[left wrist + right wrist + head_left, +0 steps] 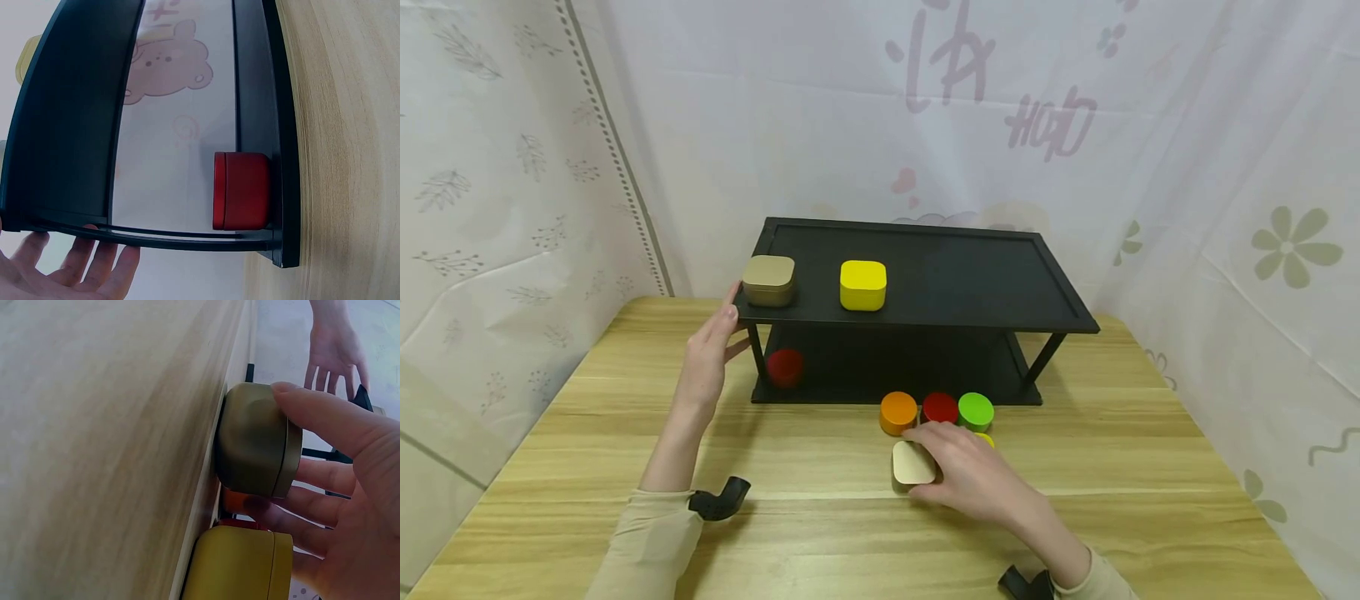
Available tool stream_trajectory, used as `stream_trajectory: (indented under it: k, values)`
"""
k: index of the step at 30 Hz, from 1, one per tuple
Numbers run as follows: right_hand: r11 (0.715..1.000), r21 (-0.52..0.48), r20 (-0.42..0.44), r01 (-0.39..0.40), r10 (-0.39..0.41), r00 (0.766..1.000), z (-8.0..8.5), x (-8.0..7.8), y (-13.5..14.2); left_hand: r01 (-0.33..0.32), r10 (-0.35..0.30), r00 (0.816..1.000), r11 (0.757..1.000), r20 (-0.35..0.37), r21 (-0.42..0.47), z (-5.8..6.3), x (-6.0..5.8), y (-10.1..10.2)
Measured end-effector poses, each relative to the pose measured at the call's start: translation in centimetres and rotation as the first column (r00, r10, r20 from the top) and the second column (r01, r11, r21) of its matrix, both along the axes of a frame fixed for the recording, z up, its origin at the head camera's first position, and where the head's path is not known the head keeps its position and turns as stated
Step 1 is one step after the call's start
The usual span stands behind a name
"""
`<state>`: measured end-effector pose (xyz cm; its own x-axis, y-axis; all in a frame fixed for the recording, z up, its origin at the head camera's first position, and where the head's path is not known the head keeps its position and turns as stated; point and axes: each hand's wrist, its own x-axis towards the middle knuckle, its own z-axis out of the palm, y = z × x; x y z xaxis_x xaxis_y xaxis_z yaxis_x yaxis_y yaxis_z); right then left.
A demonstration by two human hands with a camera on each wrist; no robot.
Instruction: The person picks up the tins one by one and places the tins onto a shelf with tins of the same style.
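My left hand (703, 367) grips the left end of the black two-tier shelf (955, 275), thumb at the top board's front corner and fingers along the end rail. In the head view my right hand (973, 471) holds a square gold tin (913, 463) between thumb and fingers, low over the table before the shelf. The right wrist view shows this gold tin (253, 440) on its side, a yellow tin (234, 565) close beside it. The yellow one is mostly hidden behind my right hand in the head view.
Another gold tin (769, 282) and a square yellow tin (862, 286) stand on the top board. A red tin (244, 191) sits at the lower board's left end. Orange (898, 413), red (940, 407) and green (976, 412) round tins line the shelf's front.
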<state>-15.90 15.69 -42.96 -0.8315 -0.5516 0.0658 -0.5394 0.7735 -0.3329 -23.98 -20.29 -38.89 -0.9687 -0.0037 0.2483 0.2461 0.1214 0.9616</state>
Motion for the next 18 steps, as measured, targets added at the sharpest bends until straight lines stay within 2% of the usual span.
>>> stream_trajectory:
  k: [18]
  values:
    - [1.0,0.021,-0.011,-0.001,0.001,1.0,-0.16,0.03,-0.13,-0.008,0.008,1.0,1.0,0.004,-0.008,0.0,0.01,0.03]
